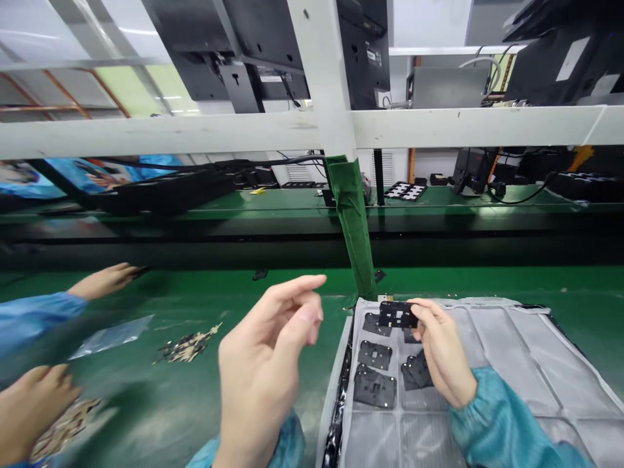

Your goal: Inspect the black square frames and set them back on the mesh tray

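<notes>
A flat black plate (396,314) with small cutouts is pinched by its right end between the thumb and fingers of the right hand (441,351). The plate is held over the far left corner of a grey divided tray (502,335); whether the pieces beneath are touched by it cannot be told. Nothing is seen to be held by the left hand (266,357), which is raised to the left of the tray, with the forefinger stretched out, the other fingers bent and the thumb apart from the forefinger.

The tray is placed on the green counter (180,409) and is split by raised ridges into compartments. In its far left part, similar black plates (374,355) are laid in two columns. At the near end of the left column a small pile (374,388) is formed, and another pile (414,372) is partly covered by the right hand. In the compartments farther right, only the bare grey bottom is shown. The left edge of the tray is bordered by shiny black plastic (342,406).

Farther left, a dark piece (140,272) is held by a co-worker's far hand (104,281), while the near hand (39,403) is placed beside a heap of thin strips (68,429). Between the two people, a second heap of strips (189,347) and a clear plastic bag (114,337) are seen on the counter.
</notes>
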### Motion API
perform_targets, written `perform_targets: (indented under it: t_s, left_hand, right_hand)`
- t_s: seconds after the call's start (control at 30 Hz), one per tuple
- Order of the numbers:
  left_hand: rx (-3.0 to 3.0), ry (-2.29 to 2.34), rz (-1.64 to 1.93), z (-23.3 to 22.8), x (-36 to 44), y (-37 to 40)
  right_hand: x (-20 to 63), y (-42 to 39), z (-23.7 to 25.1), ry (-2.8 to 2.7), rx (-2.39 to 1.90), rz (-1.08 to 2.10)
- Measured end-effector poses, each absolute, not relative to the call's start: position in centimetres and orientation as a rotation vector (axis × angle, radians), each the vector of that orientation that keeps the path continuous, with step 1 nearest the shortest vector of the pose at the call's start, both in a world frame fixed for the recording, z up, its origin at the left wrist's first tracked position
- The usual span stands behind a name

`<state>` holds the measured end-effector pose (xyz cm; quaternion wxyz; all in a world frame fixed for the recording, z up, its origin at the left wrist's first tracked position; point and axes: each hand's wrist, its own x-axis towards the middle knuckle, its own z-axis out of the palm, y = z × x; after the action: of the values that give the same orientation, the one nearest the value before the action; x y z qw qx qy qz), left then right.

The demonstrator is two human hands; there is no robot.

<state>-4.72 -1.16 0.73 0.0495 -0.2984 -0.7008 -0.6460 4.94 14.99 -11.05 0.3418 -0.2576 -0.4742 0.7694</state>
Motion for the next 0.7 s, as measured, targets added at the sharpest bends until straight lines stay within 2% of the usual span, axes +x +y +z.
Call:
perform_targets:
  t_s: [0.1,0.17,0.37,0.53,0.7]
  left_hand:
    - [-1.258,-2.398,-1.688,-1.4,-7.8,0.1]
    - [-1.576,-2.567,-1.35,-4.4,-10.2,1.7]
    - [-1.899,-2.74,-0.877,-13.8,-13.5,5.7]
    - [-1.933,-2.788,-0.655,-15.4,-13.3,5.9]
    - [-1.885,-2.798,-0.68,-15.7,-13.3,5.8]
  right_hand:
    - [3.8,15.5,-13.6,-1.268,-0.686,2.062]
    - [3.5,15.9,-14.4,-1.246,-0.699,2.068]
    - [3.4,17.2,-14.9,-1.165,-0.697,2.073]
    - [3.4,17.5,-15.7,-1.15,-0.705,2.108]
    - [3.3,17.6,-16.1,-1.156,-0.694,2.113]
